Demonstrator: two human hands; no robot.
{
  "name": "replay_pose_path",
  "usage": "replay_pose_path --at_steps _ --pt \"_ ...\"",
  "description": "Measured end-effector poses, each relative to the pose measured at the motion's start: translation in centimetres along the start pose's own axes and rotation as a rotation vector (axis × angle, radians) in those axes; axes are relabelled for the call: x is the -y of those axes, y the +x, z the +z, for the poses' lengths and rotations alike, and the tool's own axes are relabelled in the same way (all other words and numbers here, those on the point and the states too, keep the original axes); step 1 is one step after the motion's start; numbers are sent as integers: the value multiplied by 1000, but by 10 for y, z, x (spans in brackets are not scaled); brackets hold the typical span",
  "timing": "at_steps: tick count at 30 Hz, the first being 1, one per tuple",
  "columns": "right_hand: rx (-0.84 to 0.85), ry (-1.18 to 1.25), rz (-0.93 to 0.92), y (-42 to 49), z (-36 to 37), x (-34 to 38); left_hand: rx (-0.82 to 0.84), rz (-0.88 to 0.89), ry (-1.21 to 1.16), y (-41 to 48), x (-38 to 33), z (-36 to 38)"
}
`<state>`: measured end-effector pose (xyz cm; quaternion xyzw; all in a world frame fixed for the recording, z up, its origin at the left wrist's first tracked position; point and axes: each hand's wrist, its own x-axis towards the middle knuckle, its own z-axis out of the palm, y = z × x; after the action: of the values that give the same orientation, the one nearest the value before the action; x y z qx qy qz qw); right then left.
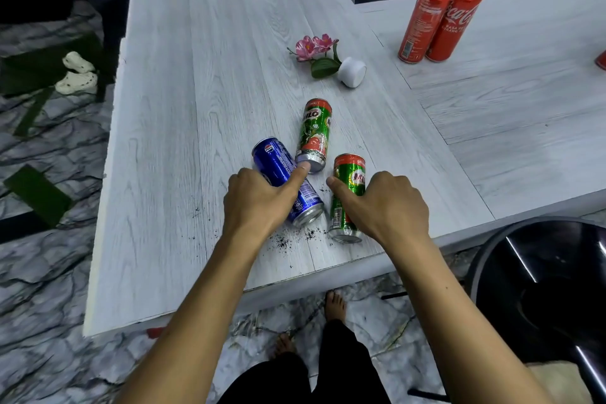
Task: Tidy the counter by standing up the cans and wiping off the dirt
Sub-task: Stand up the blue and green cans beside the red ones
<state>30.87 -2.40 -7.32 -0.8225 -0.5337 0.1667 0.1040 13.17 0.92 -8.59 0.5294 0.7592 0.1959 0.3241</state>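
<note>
Past the fingers, a tipped white flower pot [352, 71] lay on the tabletop [196, 108], with two red cans [437, 23] upright far to the right. The fingers of the left hand [259, 200] clasped the lying blue can [277, 162], its thumb touching a second green can [313, 134]. The right hand [387, 203] clasped the nearer green can [339, 220], also lying. Dark dirt specks [283, 242] sat near the wrists.

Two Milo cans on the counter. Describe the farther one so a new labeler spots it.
On the white counter, find three toppled cans near the front edge. The farther Milo can lies beyond the blue Pepsi can, pointing at the tipped flower pot. Unlike the nearer Milo can under the right hand, no hand covers it.
</note>
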Motion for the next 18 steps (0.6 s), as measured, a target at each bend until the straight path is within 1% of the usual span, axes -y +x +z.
replay_pose_path --at_steps 8,14,18 --pt "52 88 10 14 5 1 -47 -27 -15 4 -7 8" --pt "85 141 20 16 4 -1 45 -78 -109 7 -1 2" --pt "31 184 -24 10 -2 -1 67 -82 -168 1 5 -4"
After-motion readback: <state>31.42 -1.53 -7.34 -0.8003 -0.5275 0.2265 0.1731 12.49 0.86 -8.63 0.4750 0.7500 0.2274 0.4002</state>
